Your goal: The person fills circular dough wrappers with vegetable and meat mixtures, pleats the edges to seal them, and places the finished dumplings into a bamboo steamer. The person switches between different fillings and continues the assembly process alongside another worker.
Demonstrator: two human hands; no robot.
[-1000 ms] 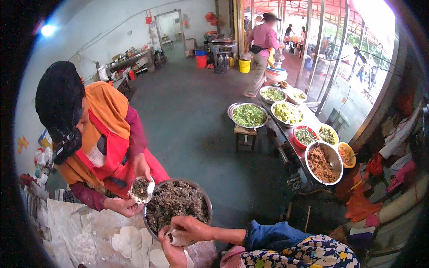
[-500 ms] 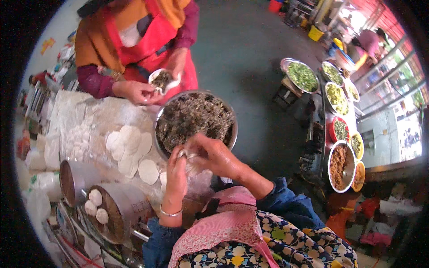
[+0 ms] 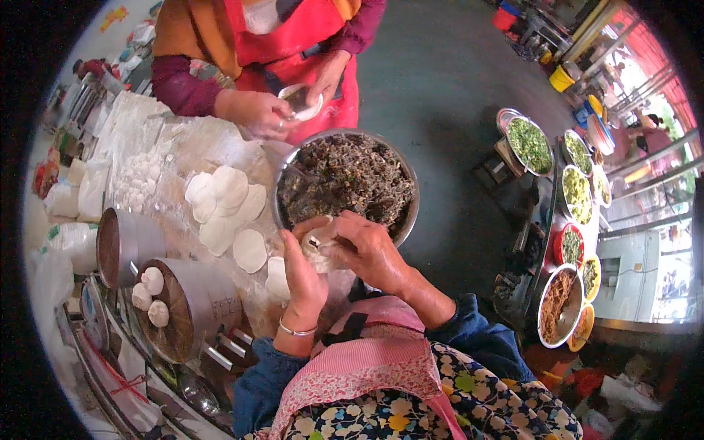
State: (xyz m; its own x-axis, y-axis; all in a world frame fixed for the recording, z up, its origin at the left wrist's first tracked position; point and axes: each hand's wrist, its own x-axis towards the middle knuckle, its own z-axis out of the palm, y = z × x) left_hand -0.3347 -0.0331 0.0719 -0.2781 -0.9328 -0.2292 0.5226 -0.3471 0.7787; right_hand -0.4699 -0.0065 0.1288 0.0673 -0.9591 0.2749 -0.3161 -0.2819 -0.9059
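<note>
A filled bun (image 3: 318, 255) of white dough sits between my hands, its top gathered around a small dark opening. My left hand (image 3: 301, 275) cups it from the left side, wearing a bangle at the wrist. On the other side, the fingers of my right hand (image 3: 370, 253) pinch the dough's rim. Just beyond lies a steel bowl (image 3: 411, 213) heaped with dark chopped filling (image 3: 348, 180). Flat dough rounds (image 3: 250, 251) are spread on the floured table (image 3: 176, 242) to the left, some overlapping.
Across the table a person in a red apron (image 3: 279, 44) holds another filled wrapper (image 3: 302, 103). Three shaped buns (image 3: 152, 280) rest on a round steamer (image 3: 209, 304) at left. Several bowls of chopped vegetables (image 3: 578, 194) and one of brown shreds (image 3: 557, 301) line a counter at right.
The view has shifted, so the scene sits farther right. My hands have turned the bun, and its pleated opening now shows. The other person's hands have shifted around their wrapper.
</note>
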